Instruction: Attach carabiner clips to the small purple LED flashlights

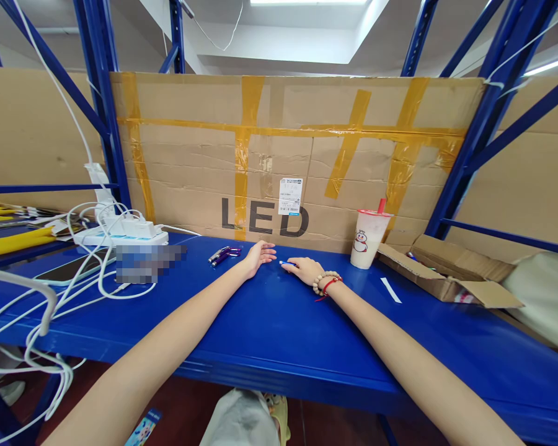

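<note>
My left hand [260, 257] rests on its side on the blue shelf top, fingers stretched out and holding nothing. Just right of it, my right hand [305, 271] is closed on a slim blue pen-like thing [288, 264], whose tip points left toward my left hand; the fingers hide most of it. A beaded bracelet [324, 280] and a red cord circle the right wrist. Left of my left hand lie several small, shiny purple and silver things [224, 254], close together, too small to name surely.
A milky drink cup [369, 240] with a red straw stands right, near a white strip [390, 290] and an opened cardboard box [439, 266]. At left are a power strip [121, 234], tangled white cables [51, 310] and a phone [69, 267]. Taped cardboard [190, 173] walls the back.
</note>
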The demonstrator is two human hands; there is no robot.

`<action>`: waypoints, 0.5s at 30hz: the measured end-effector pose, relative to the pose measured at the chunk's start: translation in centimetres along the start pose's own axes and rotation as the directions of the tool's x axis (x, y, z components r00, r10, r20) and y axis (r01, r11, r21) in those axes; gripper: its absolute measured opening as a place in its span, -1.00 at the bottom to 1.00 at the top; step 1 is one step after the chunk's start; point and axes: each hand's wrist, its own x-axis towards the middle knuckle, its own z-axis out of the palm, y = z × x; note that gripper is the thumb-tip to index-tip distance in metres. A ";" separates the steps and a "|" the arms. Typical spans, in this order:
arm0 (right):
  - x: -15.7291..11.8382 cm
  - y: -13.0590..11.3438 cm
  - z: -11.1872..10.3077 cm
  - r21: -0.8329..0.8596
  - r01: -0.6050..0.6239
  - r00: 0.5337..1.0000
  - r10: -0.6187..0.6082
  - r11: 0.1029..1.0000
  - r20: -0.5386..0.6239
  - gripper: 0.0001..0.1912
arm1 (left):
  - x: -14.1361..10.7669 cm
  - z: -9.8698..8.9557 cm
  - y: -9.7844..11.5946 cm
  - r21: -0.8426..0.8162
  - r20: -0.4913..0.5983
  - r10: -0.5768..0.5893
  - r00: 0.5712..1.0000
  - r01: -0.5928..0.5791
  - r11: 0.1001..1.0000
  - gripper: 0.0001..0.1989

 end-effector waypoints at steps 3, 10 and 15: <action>-0.1 -0.2 -0.1 0.017 -0.015 1.000 0.015 1.000 0.002 -0.55 | 0.0 0.0 0.0 0.001 -0.005 -0.002 1.000 0.002 1.000 -0.77; -0.1 -0.1 0.0 0.015 -0.020 1.000 0.020 1.000 0.013 -0.56 | -0.1 0.1 0.1 0.000 -0.001 -0.008 1.000 0.008 1.000 -0.77; 0.0 0.0 0.2 0.017 -0.037 0.999 0.037 0.999 -0.017 -0.57 | 0.0 0.0 0.1 0.005 0.001 -0.009 1.000 0.009 1.000 -0.78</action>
